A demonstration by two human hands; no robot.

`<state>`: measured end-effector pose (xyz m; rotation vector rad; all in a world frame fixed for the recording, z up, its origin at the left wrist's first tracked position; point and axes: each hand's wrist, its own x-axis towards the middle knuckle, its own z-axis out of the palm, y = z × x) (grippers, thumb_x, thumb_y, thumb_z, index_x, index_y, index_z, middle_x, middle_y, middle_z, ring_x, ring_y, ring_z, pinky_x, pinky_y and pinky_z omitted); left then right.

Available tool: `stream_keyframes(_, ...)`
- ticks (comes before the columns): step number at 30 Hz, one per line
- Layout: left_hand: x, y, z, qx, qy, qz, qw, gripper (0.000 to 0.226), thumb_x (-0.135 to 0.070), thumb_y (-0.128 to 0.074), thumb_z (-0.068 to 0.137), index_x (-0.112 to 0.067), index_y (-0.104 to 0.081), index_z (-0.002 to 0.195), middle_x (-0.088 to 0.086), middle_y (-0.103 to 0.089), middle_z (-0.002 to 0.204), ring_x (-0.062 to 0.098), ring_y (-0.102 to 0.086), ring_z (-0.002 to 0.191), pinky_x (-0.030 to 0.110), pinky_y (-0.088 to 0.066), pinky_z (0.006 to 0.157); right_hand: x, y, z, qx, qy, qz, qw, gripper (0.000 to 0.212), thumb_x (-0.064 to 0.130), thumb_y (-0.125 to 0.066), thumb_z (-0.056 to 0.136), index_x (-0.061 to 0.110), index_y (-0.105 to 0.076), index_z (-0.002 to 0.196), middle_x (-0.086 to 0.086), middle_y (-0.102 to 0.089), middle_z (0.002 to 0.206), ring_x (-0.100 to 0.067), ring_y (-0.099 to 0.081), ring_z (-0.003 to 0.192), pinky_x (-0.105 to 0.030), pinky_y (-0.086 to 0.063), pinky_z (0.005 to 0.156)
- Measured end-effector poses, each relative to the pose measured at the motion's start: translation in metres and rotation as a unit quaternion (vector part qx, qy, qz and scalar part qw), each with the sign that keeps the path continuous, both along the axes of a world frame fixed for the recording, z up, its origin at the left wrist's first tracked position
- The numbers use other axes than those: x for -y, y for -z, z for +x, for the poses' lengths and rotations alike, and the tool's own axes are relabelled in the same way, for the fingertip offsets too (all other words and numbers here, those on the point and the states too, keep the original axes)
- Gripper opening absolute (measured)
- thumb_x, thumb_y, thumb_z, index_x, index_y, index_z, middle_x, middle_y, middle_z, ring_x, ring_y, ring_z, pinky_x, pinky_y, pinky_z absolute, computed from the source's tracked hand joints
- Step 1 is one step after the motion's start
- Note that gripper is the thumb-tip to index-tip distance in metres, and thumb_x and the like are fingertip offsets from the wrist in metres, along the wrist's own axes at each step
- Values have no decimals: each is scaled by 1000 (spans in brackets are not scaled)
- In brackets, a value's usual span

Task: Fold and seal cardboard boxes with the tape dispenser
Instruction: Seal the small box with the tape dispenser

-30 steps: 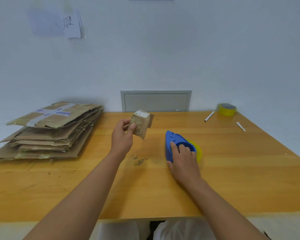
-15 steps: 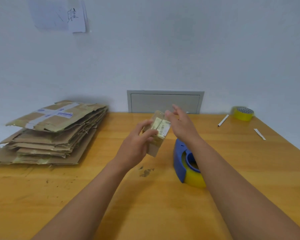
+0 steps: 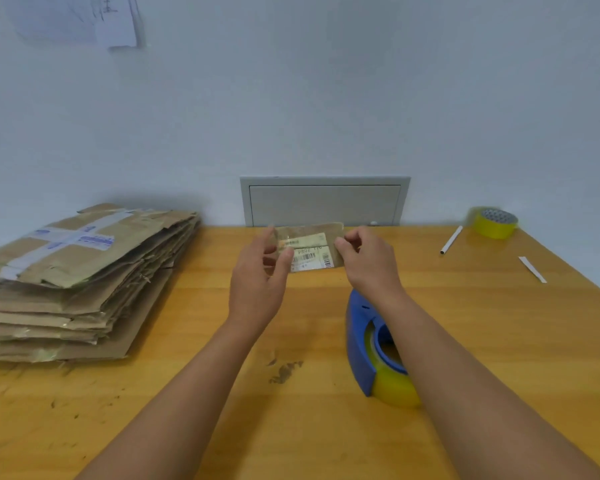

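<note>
Brown box: a small flat cardboard box [image 3: 309, 247] is held up in the air over the far middle of the tabletop [image 3: 499, 323]. It has pale labels with a barcode on the side that faces the person.
Left hand: the left hand [image 3: 257, 282] holds the left end of the box. Its thumb is on the front and its fingers curl round the back.
Right hand: the right hand [image 3: 369, 261] pinches the right end of the box with its fingertips.
Tape dispenser: the blue tape dispenser [image 3: 364, 341] stands on the tabletop, just under the right arm. No hand touches it. A yellow roll sits inside it.
Box pile: a stack of flat cardboard boxes [image 3: 77, 282] lies on the left side of the tabletop, well apart from the hands. The top one has strips of pale tape with blue print.
Yellow roll: a spare roll of yellow tape [image 3: 494, 225] sits at the far right corner.
White stick: a thin white stick [image 3: 451, 240] lies near the spare roll.
White strip: a small white strip [image 3: 532, 269] lies nearer the right edge.
Wall: a grey panel [image 3: 324, 202] is set in the wall behind the tabletop, and papers [image 3: 115, 22] hang up high on the left.
Marks: dark smudges [image 3: 284, 370] show on the wood between the two arms.
</note>
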<state>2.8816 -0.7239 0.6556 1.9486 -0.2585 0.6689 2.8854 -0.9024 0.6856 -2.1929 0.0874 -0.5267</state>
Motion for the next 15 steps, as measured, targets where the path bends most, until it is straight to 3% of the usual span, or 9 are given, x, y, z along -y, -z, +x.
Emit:
stream_keyframes(3, 11, -6, 5, -47, -44, -46, 997, 35, -40, -66, 92, -22, -59, 121, -6, -63, 106, 4, -59, 92, 14, -48, 71, -1, 1, -7, 31, 1, -32, 999, 22, 32, -57, 99, 11, -59, 91, 0, -61, 86, -18, -57, 81, -30, -41, 64)
stream_keyframes(6, 21, -5, 5, -48, -48, -54, 996, 20, -35, -70, 91, -30, -57, 106, -6, -64, 103, 4, -59, 91, 24, -52, 75, -1, 1, -16, 58, 2, -46, 997, 32, 39, -65, 93, 11, -52, 86, 0, -54, 77, -17, -51, 70, -32, -41, 59)
stream_keyframes(9, 28, -5, 1, -35, -47, -56, 997, 21, -31, -71, 90, -29, -55, 104, -7, -63, 101, 2, -58, 90, 19, -49, 72, 3, 2, -20, 66, 3, -78, 995, 33, 40, -63, 95, 12, -47, 85, -1, -54, 76, -21, -52, 69, -34, -41, 58)
stream_keyframes(12, 31, -6, 0, -49, -29, -83, 995, 21, -31, -71, 90, -26, -54, 103, -5, -63, 99, 6, -60, 90, 22, -51, 72, 8, 1, -22, 59, 0, -104, 993, 31, 38, -60, 97, 12, -47, 87, -2, -55, 79, -22, -54, 71, -37, -44, 61)
stream_keyframes(15, 30, -9, -1, -44, -38, -91, 994, 17, -29, -70, 91, -25, -54, 94, -5, -61, 86, 2, -58, 78, 16, -44, 64, 15, 0, -25, 50, -28, -113, 992, 27, 35, -56, 100, 10, -48, 91, -4, -57, 81, -24, -54, 74, -41, -45, 64)
